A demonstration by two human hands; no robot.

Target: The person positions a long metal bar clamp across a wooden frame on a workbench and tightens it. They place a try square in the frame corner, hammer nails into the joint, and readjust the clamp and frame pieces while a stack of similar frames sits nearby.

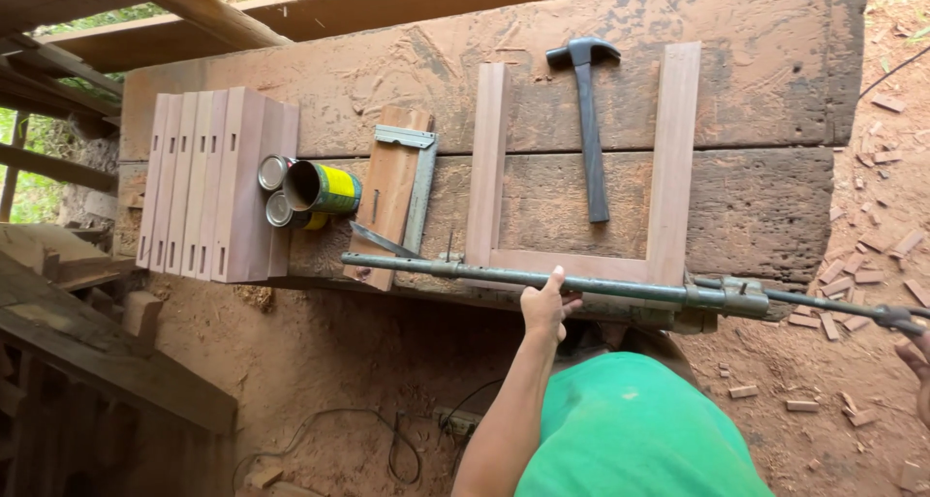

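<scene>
A long metal bar clamp [620, 286] lies across the near end of a U-shaped wooden frame [668, 168] on a rough plank workbench [407, 80]. My left hand [544, 305] grips the clamp's bar near its middle, thumb up against it. At the far right edge my right hand [916, 361] sits by the clamp's screw handle [891, 315], mostly cut off by the frame edge; whether it holds the handle I cannot tell. A black claw hammer [589, 119] rests inside the frame.
Several slotted wooden boards [208, 182] are stacked at the bench's left. Beside them lie tin cans [315, 189] and a metal try square [418, 182] on a wood block. Wood offcuts [852, 264] litter the dirt floor at right. A cable [387, 429] runs below.
</scene>
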